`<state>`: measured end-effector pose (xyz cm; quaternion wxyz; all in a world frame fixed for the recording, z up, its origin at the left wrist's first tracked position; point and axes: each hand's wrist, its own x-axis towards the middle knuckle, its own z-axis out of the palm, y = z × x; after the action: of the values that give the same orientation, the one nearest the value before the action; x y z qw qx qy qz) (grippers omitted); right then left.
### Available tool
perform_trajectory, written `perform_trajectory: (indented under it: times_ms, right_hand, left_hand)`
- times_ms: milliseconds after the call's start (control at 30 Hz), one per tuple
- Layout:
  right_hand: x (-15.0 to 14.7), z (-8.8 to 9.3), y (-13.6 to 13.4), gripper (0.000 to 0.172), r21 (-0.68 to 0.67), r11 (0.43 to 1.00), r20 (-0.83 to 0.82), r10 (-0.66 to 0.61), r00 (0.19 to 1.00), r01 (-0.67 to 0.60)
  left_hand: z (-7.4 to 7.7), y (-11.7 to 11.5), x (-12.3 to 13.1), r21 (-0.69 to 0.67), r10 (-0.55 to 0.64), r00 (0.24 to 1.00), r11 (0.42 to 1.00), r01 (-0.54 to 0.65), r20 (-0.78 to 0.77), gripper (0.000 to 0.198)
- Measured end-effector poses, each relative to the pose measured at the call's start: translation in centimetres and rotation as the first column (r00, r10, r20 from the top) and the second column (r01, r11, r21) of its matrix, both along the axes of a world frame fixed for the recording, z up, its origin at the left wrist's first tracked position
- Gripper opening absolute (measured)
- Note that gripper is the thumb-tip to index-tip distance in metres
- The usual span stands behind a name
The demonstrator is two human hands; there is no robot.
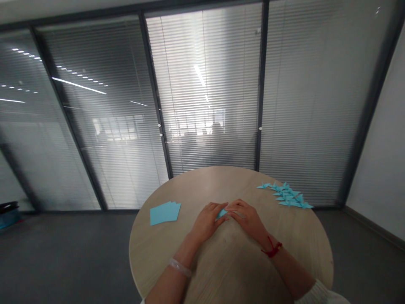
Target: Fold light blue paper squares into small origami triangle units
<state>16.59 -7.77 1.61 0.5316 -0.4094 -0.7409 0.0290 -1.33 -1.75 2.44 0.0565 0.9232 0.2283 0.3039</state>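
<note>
Between my hands, at the middle of the round table, lies a small folded piece of light-blue paper (222, 213), mostly covered by fingers. My left hand (206, 222) is closed on its left side, thumb and fingers on either edge. From the right, the fingertips of my right hand (248, 218) press on the paper's other end. A stack of blue paper sheets (165, 213), slightly fanned, is on the table left of my left hand. Beyond my right hand, several folded blue paper cranes (289, 196) sit in a cluster near the table's right edge.
The round wooden table (202, 181) carries everything and has a curved edge. Behind it stands a glass partition with blinds (209, 93) in dark frames. A white wall (379, 147) rises on the right. On the floor at far left is a blue-and-black object (9, 215).
</note>
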Motion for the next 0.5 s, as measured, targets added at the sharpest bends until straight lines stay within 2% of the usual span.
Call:
perform_trajectory:
  times_ms: [267, 500]
  right_hand:
    - [0.06, 0.17, -0.04, 0.019, -0.033, 0.998, -0.062, 0.044, 0.997, -0.046]
    - [0.28, -0.34, 0.55, 0.021, -0.064, 0.998, -0.085, 0.013, 0.996, -0.018]
  left_hand:
    - [0.14, -0.37, 0.07, 0.041, -0.014, 1.000, 0.999, 0.012, 0.028, 0.039]
    - [0.35, -0.55, 0.12, 0.085, -0.006, 0.998, 0.996, 0.001, 0.064, 0.027]
